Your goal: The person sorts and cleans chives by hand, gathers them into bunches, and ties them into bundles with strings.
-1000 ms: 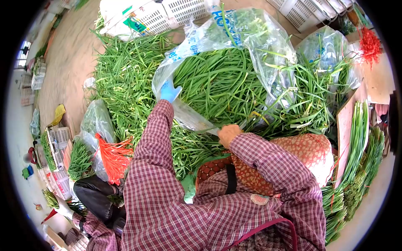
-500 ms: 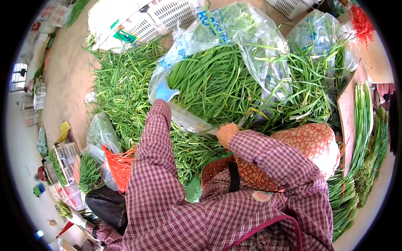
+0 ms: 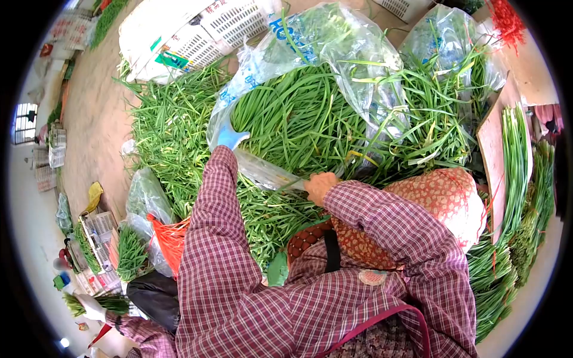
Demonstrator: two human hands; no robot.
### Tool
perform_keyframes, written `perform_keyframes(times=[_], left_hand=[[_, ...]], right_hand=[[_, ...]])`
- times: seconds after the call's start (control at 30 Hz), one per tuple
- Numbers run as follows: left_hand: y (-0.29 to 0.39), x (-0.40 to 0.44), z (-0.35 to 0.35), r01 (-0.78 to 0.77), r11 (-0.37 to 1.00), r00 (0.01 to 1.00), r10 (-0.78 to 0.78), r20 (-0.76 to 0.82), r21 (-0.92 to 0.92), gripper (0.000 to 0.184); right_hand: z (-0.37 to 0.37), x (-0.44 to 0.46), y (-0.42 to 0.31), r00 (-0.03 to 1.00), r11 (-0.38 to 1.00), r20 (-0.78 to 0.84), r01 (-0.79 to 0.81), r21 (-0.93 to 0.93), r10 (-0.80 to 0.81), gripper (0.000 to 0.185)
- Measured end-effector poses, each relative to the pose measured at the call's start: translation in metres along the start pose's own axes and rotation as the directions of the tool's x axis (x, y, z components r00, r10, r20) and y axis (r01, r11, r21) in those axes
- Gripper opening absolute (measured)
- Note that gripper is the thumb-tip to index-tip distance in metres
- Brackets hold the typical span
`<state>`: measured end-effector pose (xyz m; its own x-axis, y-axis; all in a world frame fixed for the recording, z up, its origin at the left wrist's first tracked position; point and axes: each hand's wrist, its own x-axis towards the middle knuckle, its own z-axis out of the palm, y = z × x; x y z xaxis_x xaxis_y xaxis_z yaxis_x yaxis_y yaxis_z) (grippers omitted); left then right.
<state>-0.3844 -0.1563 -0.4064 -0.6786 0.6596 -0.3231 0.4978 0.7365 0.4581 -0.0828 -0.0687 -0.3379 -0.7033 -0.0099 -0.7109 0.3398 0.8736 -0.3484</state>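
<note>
A large clear plastic bag with blue lettering lies with its mouth toward me, filled with long chive-like green leaves. My left hand, in a light blue glove, grips the bag's left rim; its thumb shows over the leaves, while its fingers are partly behind the film. My bare right hand is closed on the near edge of the bag, fingers curled round the film. Between the two hands the rim stretches in a fairly straight line. Loose leaves lie beside and below the bag.
A white crate stands at the back left. Another filled bag is at the back right, and tied bundles lie along a board. Red-orange strips lie left of me. A co-worker's gloved hand holds greens at lower left.
The view has shifted slightly. Both my hands keep their places on the bag rim. At lower left the co-worker's gloved hand and its bunch of greens have come further into view.
</note>
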Motion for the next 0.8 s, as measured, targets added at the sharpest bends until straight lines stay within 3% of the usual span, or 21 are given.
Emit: perform_keyframes(times=[0.03,0.1,0.23,0.3,0.37,0.47,0.5,0.53,0.57,0.63,0.67,0.73,0.8], left_hand=[[0.001,-0.001,0.002,-0.005,1.0,1.0,0.005,0.0,0.003,0.106],[0.01,-0.006,0.009,0.192,0.976,0.978,-0.199,0.059,0.103,0.106],[0.02,-0.016,0.005,0.148,0.966,0.981,-0.171,0.095,0.212,0.106],[0.022,-0.021,0.012,0.164,0.963,0.978,-0.187,0.093,0.215,0.104],[0.016,-0.024,0.022,0.128,0.956,0.992,-0.129,-0.012,0.264,0.102],[0.044,-0.039,0.025,0.141,0.948,0.989,-0.146,-0.004,0.284,0.096],[0.045,-0.043,0.028,0.148,0.946,0.989,-0.149,-0.019,0.288,0.094],[0.041,-0.047,0.034,0.166,0.974,0.986,-0.162,-0.04,0.155,0.096],[0.036,-0.045,0.036,0.169,0.974,0.986,-0.165,-0.04,0.152,0.096],[0.021,-0.033,0.031,0.199,0.979,0.98,-0.199,0.01,-0.047,0.104],[0.017,-0.025,0.026,0.274,0.959,0.96,-0.268,0.08,-0.068,0.11],[0.003,-0.014,0.019,0.249,0.964,0.966,-0.24,0.098,-0.096,0.111],[0.001,-0.01,0.014,0.23,0.959,0.972,-0.218,0.084,-0.168,0.112]], right_hand=[[-0.001,0.0,0.0,0.999,1.0,0.052,-0.017,0.007,0.016,0.035],[0.0,-0.002,-0.001,0.998,1.0,0.057,-0.015,-0.016,0.016,0.035],[-0.003,-0.002,-0.004,0.99,0.993,0.137,0.003,-0.114,0.012,0.035],[-0.005,-0.005,-0.005,0.992,0.994,0.129,-0.002,-0.11,0.017,0.034],[-0.006,-0.004,-0.006,0.992,0.995,0.123,-0.01,-0.104,0.022,0.034],[-0.002,0.0,-0.007,0.99,0.998,0.142,-0.011,-0.06,0.02,0.035],[0.0,-0.001,-0.007,0.998,0.998,0.064,-0.001,-0.064,0.005,0.027],[0.002,-0.002,-0.006,1.0,0.998,-0.014,0.006,-0.069,-0.007,0.02],[0.003,-0.001,-0.006,1.0,0.997,-0.011,0.006,-0.072,-0.007,0.02],[0.002,0.0,-0.006,1.0,0.997,0.025,-0.001,-0.08,0.003,0.02],[0.003,-0.002,-0.005,1.0,0.997,0.025,-0.003,-0.081,0.005,0.02],[0.008,0.0,0.0,0.995,1.0,-0.1,0.0,-0.011,-0.002,0.02],[0.003,0.004,0.006,0.999,1.0,-0.044,-0.002,0.022,0.003,0.022]])
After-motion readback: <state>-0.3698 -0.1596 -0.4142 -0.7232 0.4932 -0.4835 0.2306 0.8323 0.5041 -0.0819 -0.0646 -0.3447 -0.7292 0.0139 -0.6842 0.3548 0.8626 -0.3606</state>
